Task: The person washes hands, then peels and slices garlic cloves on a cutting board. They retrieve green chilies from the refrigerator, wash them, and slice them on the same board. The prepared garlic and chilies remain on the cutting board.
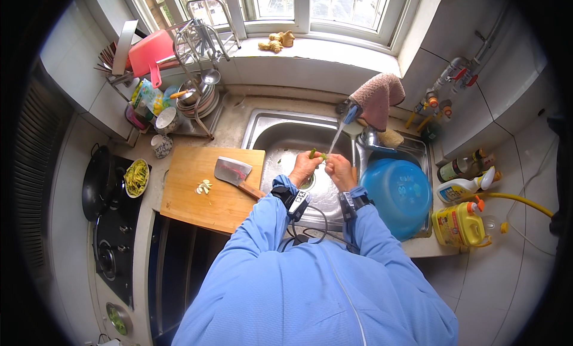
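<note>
Over the left sink basin [280,161], my left hand [304,169] pinches a slim green vegetable [324,157], too small to tell its exact kind. The fingers of my right hand [341,172] are closed on its other end. Water [337,136] runs from the tap beside the vegetable and down into the basin. Left of my hands, a wooden cutting board [179,191] overlaps the basin's edge. On the board lie a cleaver [233,170], its handle toward my left forearm, and several peeled garlic cloves [204,187].
A blue plastic basin [397,197] fills the right sink. Beside it stand a yellow jug [458,225] and a spray bottle [465,186]. At left are a black wok [98,182], a bowl of cut vegetables [136,178] and a dish rack [200,110]. Ginger [277,42] lies on the windowsill.
</note>
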### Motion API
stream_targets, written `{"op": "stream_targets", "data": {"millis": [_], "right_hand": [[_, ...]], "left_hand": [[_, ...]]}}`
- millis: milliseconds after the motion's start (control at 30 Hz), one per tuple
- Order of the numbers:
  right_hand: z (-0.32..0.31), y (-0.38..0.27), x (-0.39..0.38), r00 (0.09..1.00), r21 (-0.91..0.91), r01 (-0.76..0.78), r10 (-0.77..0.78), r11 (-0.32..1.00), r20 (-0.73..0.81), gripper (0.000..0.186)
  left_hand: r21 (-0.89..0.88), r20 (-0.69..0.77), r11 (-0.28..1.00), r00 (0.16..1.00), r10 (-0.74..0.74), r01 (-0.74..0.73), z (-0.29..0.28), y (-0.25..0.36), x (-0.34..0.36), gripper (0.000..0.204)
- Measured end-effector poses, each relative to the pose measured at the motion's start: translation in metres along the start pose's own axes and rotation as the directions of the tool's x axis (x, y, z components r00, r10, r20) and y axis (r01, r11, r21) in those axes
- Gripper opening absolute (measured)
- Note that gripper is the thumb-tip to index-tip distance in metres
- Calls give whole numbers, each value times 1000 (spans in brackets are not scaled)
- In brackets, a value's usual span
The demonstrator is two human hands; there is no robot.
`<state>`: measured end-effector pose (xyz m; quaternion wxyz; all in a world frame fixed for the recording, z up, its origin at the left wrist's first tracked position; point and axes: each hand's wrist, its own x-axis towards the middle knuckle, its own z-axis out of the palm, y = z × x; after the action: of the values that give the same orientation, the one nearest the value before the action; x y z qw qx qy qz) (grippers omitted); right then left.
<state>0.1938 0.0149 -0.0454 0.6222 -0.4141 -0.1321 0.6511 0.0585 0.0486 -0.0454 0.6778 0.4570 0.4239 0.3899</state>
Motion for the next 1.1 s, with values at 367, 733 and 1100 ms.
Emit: {"op": "stream_targets", "data": {"millis": [367, 733, 1100], "right_hand": [[-4, 0, 7, 926, -806, 364, -277, 467, 257, 6], [-7, 8, 1, 991, -149, 83, -97, 985, -91, 4], [-14, -12, -12, 910, -953, 273, -358, 134, 211, 23]], "left_hand": [[352, 74, 932, 995, 67, -89, -8, 0, 5, 12], [93, 119, 980, 975, -188, 177, -9, 4, 6, 5], [-384, 9, 840, 912, -411, 382, -15, 5, 6, 12]]}}
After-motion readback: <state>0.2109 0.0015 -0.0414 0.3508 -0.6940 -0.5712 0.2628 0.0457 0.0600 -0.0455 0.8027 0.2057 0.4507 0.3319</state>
